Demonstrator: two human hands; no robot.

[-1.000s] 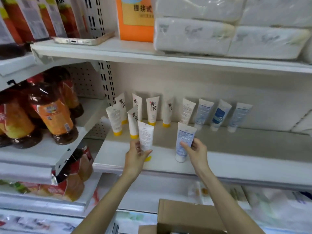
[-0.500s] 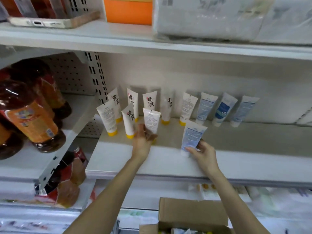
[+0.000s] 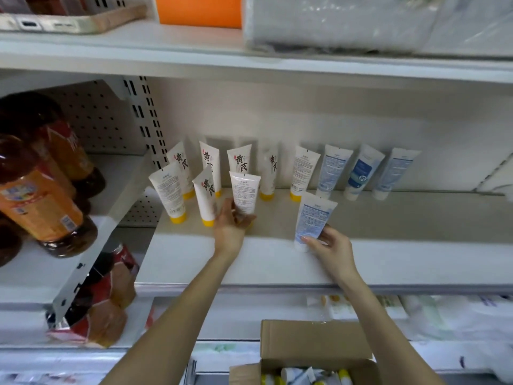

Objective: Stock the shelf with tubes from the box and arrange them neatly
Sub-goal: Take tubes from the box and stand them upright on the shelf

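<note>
The left hand (image 3: 231, 229) pinches a yellow-capped tube (image 3: 244, 193) upright on the shelf (image 3: 402, 257), just at 3 o'clock of two front-row tubes (image 3: 188, 194). The right hand (image 3: 329, 245) grips a blue tube (image 3: 313, 219), tilted, near the shelf's front edge. More tubes lean along the back wall (image 3: 319, 120) at 12 o'clock. The open box (image 3: 313, 345) sits at 6 o'clock. Bottles (image 3: 41, 201) stand at 9 o'clock.

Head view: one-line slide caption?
Left hand sets a yellow-capped tube on the shelf; right hand places a blue tube.
</note>
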